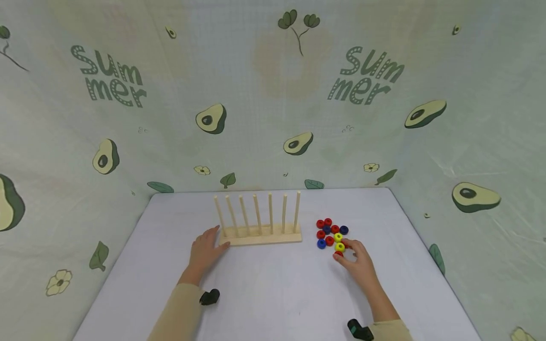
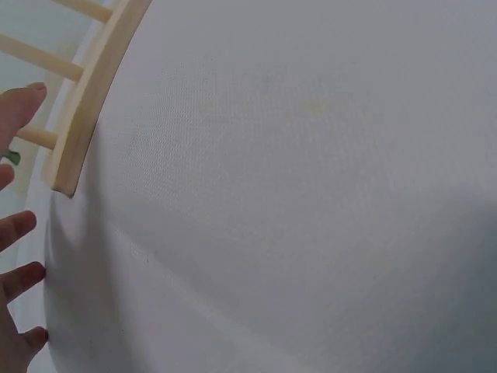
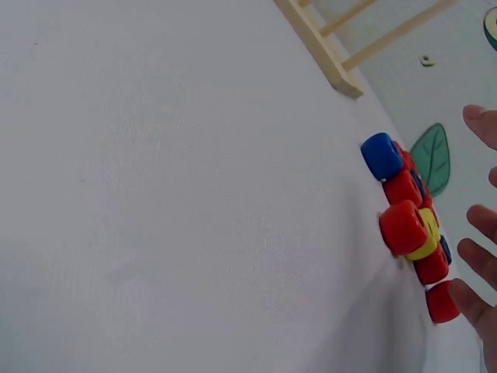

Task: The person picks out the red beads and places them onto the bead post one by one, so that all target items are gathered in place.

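Observation:
A pale wooden rack (image 1: 262, 238) with several upright pegs stands on the table. My left hand (image 1: 204, 251) is at its left end, thumb by the front of the base and fingers spread loosely. In the left wrist view the thumb (image 2: 23, 105) overlaps the end peg (image 2: 37, 137). To the rack's right lies a cluster of small holed beads: red (image 1: 330, 241), blue (image 1: 322, 244), dark blue (image 1: 343, 229) and yellow (image 1: 338, 237). My right hand (image 1: 360, 265) hovers at the cluster's near right side, fingers parted around a yellow bead (image 1: 339, 247) and a red bead (image 3: 402, 228).
A white cloth covers the table (image 1: 273, 293). Behind and beside it hangs a pale curtain (image 1: 256, 94) printed with avocados, leaves and lettering. Dark wrist cameras sit at the left cuff (image 1: 209, 297) and right cuff (image 1: 359, 330).

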The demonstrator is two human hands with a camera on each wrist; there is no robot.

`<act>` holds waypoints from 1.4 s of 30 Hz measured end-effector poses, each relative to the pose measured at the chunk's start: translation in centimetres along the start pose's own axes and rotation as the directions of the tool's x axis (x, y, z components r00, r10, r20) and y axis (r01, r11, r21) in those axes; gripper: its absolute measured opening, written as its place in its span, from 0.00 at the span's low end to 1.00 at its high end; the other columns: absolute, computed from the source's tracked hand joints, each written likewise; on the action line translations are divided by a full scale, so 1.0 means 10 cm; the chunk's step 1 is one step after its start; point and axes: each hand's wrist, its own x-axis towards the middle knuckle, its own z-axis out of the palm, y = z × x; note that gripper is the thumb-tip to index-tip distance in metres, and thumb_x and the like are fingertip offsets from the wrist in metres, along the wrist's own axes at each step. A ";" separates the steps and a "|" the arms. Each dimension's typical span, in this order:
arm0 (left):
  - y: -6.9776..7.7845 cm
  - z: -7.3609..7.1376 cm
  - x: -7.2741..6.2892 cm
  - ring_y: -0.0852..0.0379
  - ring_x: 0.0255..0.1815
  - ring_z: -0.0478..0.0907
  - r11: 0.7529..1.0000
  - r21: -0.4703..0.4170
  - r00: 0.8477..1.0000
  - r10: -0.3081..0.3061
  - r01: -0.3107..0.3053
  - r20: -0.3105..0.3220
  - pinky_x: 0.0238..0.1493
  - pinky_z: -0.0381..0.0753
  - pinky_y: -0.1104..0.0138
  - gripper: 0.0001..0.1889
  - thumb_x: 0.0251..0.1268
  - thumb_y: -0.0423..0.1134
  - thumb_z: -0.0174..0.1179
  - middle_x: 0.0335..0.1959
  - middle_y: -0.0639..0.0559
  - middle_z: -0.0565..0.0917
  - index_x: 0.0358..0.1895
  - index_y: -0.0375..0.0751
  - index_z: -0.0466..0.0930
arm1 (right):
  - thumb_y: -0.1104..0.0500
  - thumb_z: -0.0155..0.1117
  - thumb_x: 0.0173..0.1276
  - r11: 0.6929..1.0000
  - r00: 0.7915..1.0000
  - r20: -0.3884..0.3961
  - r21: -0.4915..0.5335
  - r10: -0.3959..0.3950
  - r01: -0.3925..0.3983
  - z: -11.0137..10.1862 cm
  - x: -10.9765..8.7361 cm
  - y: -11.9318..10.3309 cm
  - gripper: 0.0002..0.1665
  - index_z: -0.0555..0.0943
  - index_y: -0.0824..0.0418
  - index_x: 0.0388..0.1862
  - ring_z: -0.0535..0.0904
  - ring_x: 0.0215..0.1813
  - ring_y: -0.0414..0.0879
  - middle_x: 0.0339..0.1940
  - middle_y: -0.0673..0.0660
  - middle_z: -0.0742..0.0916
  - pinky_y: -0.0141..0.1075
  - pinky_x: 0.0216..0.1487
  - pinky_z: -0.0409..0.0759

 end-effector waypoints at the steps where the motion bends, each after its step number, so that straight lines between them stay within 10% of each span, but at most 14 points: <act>1: 0.00 -0.01 0.01 0.27 0.63 0.64 1.000 0.013 1.000 0.002 -0.002 0.001 0.56 0.63 0.35 0.41 0.63 0.58 0.61 0.67 0.32 0.68 0.72 0.37 0.62 | 0.56 0.72 0.62 1.000 1.000 -0.003 -0.002 0.006 -0.006 0.01 0.00 0.00 0.32 0.74 0.64 0.63 0.70 0.61 0.60 0.58 0.63 0.76 0.57 0.61 0.68; 17: 0.03 -0.16 0.06 0.26 0.72 0.48 1.000 -0.009 0.990 -0.028 0.030 0.139 0.63 0.44 0.30 0.38 0.63 0.54 0.62 0.73 0.33 0.59 0.71 0.37 0.64 | 0.60 0.75 0.58 0.998 0.998 -0.004 0.012 0.055 -0.055 0.13 0.00 0.01 0.30 0.77 0.66 0.59 0.70 0.58 0.59 0.56 0.64 0.77 0.55 0.60 0.68; 42: -0.03 -0.23 0.23 0.25 0.69 0.53 0.999 0.014 0.964 -0.038 0.036 0.262 0.61 0.54 0.33 0.34 0.62 0.44 0.67 0.70 0.30 0.63 0.69 0.36 0.67 | 0.64 0.72 0.60 0.975 0.976 -0.039 -0.045 0.215 -0.217 0.22 -0.02 0.03 0.20 0.82 0.68 0.51 0.72 0.51 0.58 0.48 0.65 0.78 0.53 0.53 0.72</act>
